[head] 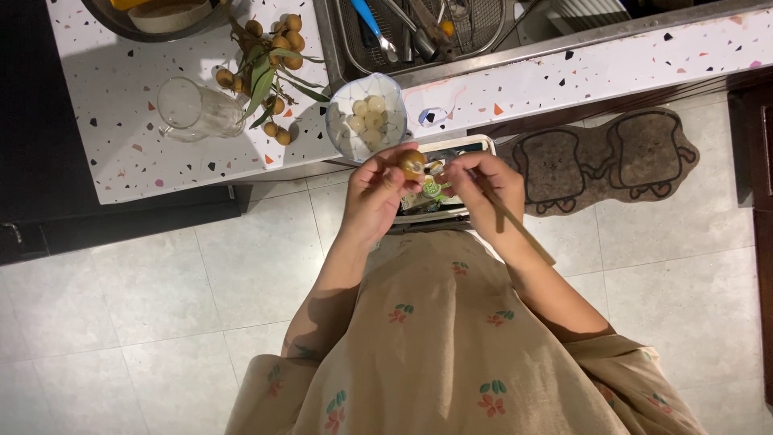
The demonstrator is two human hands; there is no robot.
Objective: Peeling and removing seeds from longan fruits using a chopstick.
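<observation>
**Ana:** Hands first: where are the 2 of them?

**Ben:** Both are raised in front of the body, just past the counter edge [241, 173]. The left hand [372, 197] is curled around a small brown fruit [412, 163], which sits pinched at its fingertips. The right hand [487, 189] is closed on a thin wooden stick [515, 225].

**Ana:** How does the stick lie against the fruit?

**Ben:** Its long axis runs from lower right, past the wrist, up and left toward the fruit. The tip seems to meet the fruit's right side, though the fingers hide the contact, so I can't say if it touches.

**Ana:** So the fruit is between the hands?

**Ben:** Yes, held by the left, with the right hand just beside it on the right.

**Ana:** What's around them?

**Ben:** Straight ahead on the counter stands a white bowl [366, 117] holding pale peeled fruits. Left of the bowl lies a leafy bunch of brown fruits [274, 72], then a clear glass jug [189, 109]. Beneath the hands is a white bin [451, 145] with scraps inside.
</observation>
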